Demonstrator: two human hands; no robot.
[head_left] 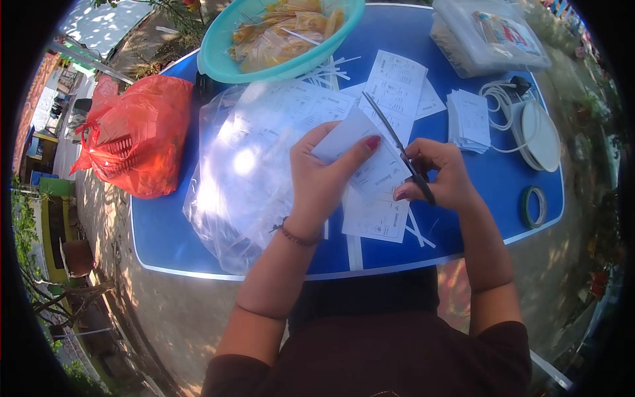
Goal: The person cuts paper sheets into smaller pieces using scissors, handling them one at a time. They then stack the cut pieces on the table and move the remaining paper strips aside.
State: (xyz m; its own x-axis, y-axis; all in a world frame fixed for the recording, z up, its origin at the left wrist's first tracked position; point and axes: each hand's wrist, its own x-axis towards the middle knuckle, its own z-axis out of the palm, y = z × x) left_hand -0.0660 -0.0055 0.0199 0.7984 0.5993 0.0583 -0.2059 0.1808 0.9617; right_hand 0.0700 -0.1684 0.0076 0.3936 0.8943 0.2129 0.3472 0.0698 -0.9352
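My left hand is closed on a small printed paper slip, thumb pressed flat on top. In my right hand are the scissors, fingers through the dark handles, the blades along the slip's right edge. Below and behind the slip lie more printed sheets, with longer printed sheets farther back. Thin cut paper strips are scattered by the near sheets. Left of my left hand, a clear plastic bag spreads over the table, glaring in the sun.
On the blue table stand a teal basin of yellowish packets, a tied red plastic bag and a clear plastic container. At the right are a stack of slips, a white disc-shaped object with a cable, and a tape roll.
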